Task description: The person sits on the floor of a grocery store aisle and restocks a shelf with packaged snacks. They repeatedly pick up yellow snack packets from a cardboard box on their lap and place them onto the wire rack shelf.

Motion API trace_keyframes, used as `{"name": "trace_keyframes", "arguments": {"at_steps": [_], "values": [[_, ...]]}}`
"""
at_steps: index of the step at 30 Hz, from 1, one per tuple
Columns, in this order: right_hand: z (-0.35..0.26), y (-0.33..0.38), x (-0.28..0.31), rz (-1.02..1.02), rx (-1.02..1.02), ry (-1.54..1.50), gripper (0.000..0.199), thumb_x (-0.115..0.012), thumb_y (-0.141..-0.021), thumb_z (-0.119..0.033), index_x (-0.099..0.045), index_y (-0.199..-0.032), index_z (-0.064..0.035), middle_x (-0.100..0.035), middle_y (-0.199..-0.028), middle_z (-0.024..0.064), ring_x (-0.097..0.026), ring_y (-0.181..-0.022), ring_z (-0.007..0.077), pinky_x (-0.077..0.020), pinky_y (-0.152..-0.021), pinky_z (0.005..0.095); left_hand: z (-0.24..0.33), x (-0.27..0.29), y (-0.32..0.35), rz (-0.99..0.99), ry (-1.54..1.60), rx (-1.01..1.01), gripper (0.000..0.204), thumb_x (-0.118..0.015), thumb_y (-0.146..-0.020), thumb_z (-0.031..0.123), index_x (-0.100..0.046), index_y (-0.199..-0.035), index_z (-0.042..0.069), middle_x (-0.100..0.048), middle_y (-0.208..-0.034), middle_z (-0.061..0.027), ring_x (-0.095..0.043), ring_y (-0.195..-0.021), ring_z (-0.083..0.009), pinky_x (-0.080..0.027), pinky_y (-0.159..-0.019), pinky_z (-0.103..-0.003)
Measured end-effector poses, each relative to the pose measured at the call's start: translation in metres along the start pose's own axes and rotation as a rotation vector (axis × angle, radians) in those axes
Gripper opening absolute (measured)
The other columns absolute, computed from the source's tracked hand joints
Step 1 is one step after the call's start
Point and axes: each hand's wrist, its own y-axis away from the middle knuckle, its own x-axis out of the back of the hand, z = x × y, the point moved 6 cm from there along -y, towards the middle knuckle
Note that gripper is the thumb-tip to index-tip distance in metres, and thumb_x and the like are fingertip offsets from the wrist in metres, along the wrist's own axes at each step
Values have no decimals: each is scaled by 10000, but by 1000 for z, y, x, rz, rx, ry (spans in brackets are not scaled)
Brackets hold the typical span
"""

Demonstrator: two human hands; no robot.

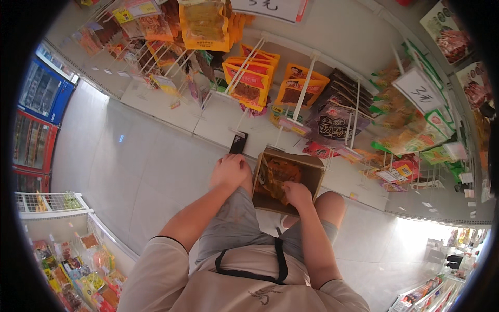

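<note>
My left hand (pixel 228 171) rests at my left knee with its fingers curled. Just beyond its knuckles is a small black flat rectangular object (pixel 238 143); I cannot tell whether the fingers grip it. Between my knees stands an open brown cardboard box (pixel 261 171), its top facing me. My right hand (pixel 298 194) reaches over the near right side into the box, fingers closed on the edge of a shiny orange-brown snack packet (pixel 278 188). More packets lie dim and partly hidden inside the box.
Ahead, snack packets hang from hooks on a white rack, among them orange packets (pixel 247 86), dark purple packets (pixel 335 122) and green-edged packets (pixel 413 132). A price card (pixel 420 89) sticks out at right. Fridges (pixel 41 88) and a snack bin (pixel 73 260) stand at left.
</note>
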Motion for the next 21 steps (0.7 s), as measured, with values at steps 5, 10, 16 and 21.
{"name": "trace_keyframes", "arguments": {"at_steps": [5, 10, 16, 21], "values": [[24, 70, 16, 271, 69, -399, 287, -698, -1065, -275, -747, -1265, -75, -747, -1029, 247, -740, -981, 434, -583, -835, 475, 7, 0, 1, 9, -1, 11, 247, -609, -1009, 302, -746, -1099, 117, -760, -1242, -65, -655, -1281, -279, -480, -1134, -451], [56, 123, -1, 312, -115, -1036, 288, -681, -1131, -224, -765, -1336, -40, -709, -941, -14, -613, -747, 58, -553, -686, 250, 5, -1, 8, -7, -15, -8, 295, -595, -1034, 337, -768, -1143, 124, -761, -1252, -71, -661, -1277, -291, -467, -1160, -445], [51, 174, -7, 391, -35, -1305, 252, -663, -1136, -185, -753, -1298, -14, -742, -1019, 9, -648, -769, 114, -570, -720, 277, 32, 22, 52, -176, 160, -28, 401, -572, -1126, 394, -759, -1310, 90, -750, -1358, -97, -669, -1312, -250, -499, -1138, -421], [27, 194, -14, 317, 19, -1393, 216, -642, -1138, -173, -752, -1232, -12, -756, -1034, 29, -667, -815, 142, -573, -768, 295, 93, 13, 97, -493, 1059, -145, 427, -655, -1136, 295, -620, -1462, 23, -720, -1338, -66, -647, -1276, -155, -538, -1080, -366]]}}
